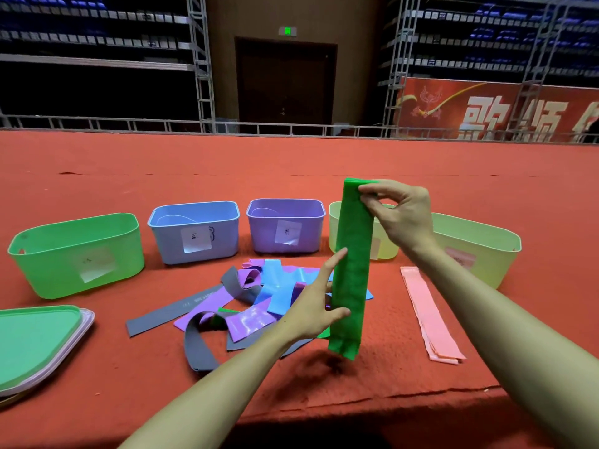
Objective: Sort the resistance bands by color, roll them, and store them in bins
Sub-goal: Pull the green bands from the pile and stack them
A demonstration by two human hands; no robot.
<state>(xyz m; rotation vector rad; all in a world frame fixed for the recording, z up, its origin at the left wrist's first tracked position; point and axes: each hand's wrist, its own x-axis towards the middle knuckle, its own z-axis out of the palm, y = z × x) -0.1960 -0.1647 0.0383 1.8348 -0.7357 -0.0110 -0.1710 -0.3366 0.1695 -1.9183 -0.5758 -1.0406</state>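
Note:
A stack of green bands (351, 254) hangs upright above the red surface. My right hand (400, 212) pinches its top end. My left hand (316, 303) lies with straight fingers against the left side of the green bands, thumb across their front. Behind my left hand sits a loose pile of purple, blue and grey bands (246, 303). Flat pink bands (428, 314) lie to the right. Five labelled bins stand in a row: green bin (77, 254), blue bin (194, 231), purple bin (285, 225), a pale yellow bin (385, 247) partly hidden by the green bands, and a second pale yellow bin (479, 247).
Stacked bin lids (39, 345), green on top, lie at the near left. The near edge of the red surface (356, 406) runs close to my forearms. Metal railings and scaffold towers stand far behind the bins.

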